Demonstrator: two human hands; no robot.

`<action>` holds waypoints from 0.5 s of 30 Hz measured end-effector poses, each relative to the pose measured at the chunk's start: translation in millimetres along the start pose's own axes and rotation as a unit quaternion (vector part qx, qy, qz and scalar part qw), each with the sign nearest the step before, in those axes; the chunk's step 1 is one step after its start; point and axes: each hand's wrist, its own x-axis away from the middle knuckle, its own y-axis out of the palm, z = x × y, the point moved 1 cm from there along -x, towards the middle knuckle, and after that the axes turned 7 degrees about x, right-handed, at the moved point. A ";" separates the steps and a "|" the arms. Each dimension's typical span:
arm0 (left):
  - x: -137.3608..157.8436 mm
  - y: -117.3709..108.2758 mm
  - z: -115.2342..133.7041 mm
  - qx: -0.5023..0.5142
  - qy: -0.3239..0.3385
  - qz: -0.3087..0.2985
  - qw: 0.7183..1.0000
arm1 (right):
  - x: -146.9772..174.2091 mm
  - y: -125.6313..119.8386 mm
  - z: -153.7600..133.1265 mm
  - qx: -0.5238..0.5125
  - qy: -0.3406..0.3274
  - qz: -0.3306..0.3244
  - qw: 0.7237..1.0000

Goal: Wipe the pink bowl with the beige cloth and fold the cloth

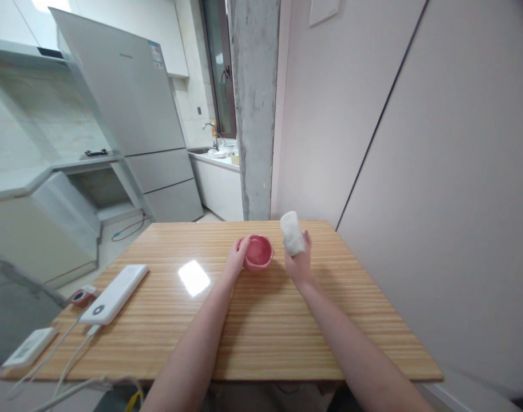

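A pink bowl (258, 252) with a scalloped rim is near the middle of the wooden table, its hollow turned up toward me. My left hand (237, 256) grips the bowl's left side, with the thumb over the rim. To the right of the bowl, my right hand (299, 260) is closed around a folded whitish cloth (292, 233), raised above the tabletop. Some of the right fingers are hidden behind the cloth. Cloth and bowl are apart.
On the table's left lie a white power bank (114, 294) with a cable, a small reddish device (83, 296) and a white power strip (30, 347). Behind the table (330, 320) stand a concrete pillar (257, 114) and a fridge (124, 86); a wall (437, 171) borders its right.
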 end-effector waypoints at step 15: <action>6.4 9.0 1.3 0.218 -0.084 0.071 0.970 | 9.1 18.9 -38.1 -0.089 -0.057 -0.218 0.970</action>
